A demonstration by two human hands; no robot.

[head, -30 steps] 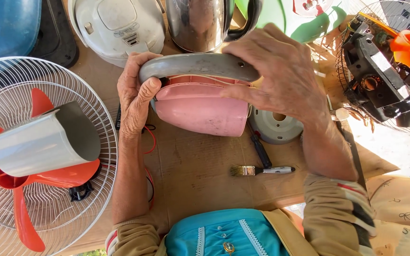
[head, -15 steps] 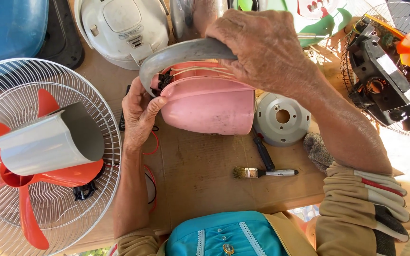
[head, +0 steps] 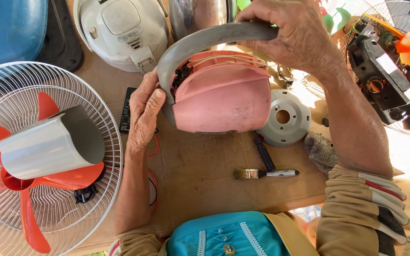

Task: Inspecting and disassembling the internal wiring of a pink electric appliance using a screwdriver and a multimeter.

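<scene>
Worktop: a sheet of brown cardboard point(head: 205, 175) covers it, crowded with appliance parts in bright sun.
Nearest: a small paintbrush point(head: 264, 174) and a dark screwdriver point(head: 264, 151) lie on the cardboard, a grey rag point(head: 321, 150) just beside them.
Left hand point(head: 143, 114): pressed flat against the left side of the pink housing point(head: 224, 102), fingers steadying it.
Right hand point(head: 293, 35): clenched over the grey curved band point(head: 205, 40) arching over the housing.
Housing: mid-worktop, tilted, wires and dark innards showing at its open top.
Left: white fan guard point(head: 5, 80) with orange blades point(head: 34, 223) and a grey cover point(head: 48, 144).
Far: white rice cooker point(head: 122, 28), grey round disc point(head: 285, 118).
Risk: I reckon prying the band could snag those wires, or the housing could slip sideways onto the disc.
</scene>
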